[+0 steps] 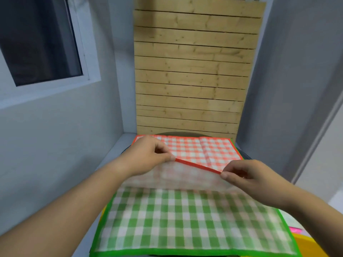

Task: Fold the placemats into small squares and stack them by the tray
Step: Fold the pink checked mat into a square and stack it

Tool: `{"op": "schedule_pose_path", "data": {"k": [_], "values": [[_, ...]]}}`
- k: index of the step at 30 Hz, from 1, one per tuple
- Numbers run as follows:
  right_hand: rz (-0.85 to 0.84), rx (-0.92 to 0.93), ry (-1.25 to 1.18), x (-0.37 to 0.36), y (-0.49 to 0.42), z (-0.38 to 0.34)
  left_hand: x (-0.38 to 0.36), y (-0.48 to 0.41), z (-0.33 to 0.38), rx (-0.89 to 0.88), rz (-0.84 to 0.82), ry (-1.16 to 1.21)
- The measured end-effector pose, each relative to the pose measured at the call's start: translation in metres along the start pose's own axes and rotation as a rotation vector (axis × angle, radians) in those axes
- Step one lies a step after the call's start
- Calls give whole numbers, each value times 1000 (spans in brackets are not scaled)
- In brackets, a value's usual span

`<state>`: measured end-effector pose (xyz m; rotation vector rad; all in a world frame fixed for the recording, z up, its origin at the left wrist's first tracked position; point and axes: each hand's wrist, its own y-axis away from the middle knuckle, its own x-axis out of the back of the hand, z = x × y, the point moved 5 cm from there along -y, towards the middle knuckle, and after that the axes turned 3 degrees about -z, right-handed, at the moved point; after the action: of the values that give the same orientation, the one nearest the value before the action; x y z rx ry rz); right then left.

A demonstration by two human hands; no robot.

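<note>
Placemats fill my view: a green checked placemat (185, 219) lies flat nearest me, with a red checked placemat (194, 149) overlapping its far part. My left hand (148, 156) and right hand (246, 175), set apart, each pinch the red one's raised near edge.

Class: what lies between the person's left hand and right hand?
In the head view, the lifted red border of the red checked placemat stretches between the left hand and right hand, both pinching it.

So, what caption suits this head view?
The left hand and right hand pinch the red placemat, raised over the green placemat.
</note>
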<state>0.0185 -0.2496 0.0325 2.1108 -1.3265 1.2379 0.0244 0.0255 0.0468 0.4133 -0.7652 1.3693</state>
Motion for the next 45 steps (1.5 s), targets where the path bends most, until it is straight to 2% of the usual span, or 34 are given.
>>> {"op": "schedule_pose_path", "data": {"k": [3, 6, 8, 10, 12, 14, 18, 22, 25, 32, 35, 38, 43, 45], "values": [[87, 3, 154, 12, -21, -1, 11, -30, -7, 36, 3, -14], [181, 24, 529, 20, -54, 7, 19, -63, -23, 79, -13, -74], [294, 94, 770, 20, -81, 18, 18, -83, -31, 91, -32, -165], [314, 92, 842, 11, -106, 32, 10, -102, -42, 106, -58, -303], [324, 65, 788, -2, -128, 52, -2, -119, -56, 130, -94, -471], [230, -47, 665, -20, -147, 78, -18, -132, -73, 162, -121, -557], [175, -204, 514, -51, -169, 124, -46, -148, -111, 247, -74, -440], [154, -256, 422, -72, -179, 152, -70, -150, -148, 316, 26, -336], [210, -295, 312, -77, -183, 168, -79, -148, -158, 282, 124, -353], [276, -401, 373, -83, -181, 176, -87, -144, -159, 201, 262, -399], [296, -457, 300, -80, -181, 182, -89, -142, -158, 191, 277, -391], [265, -494, 265, -81, -186, 188, -84, -139, -153, 194, 247, -380], [238, -497, 333, -80, -188, 183, -94, -116, -115, 160, -10, -516], [302, -457, 384, -75, -182, 172, -104, -99, -100, 140, -89, -489]]}}
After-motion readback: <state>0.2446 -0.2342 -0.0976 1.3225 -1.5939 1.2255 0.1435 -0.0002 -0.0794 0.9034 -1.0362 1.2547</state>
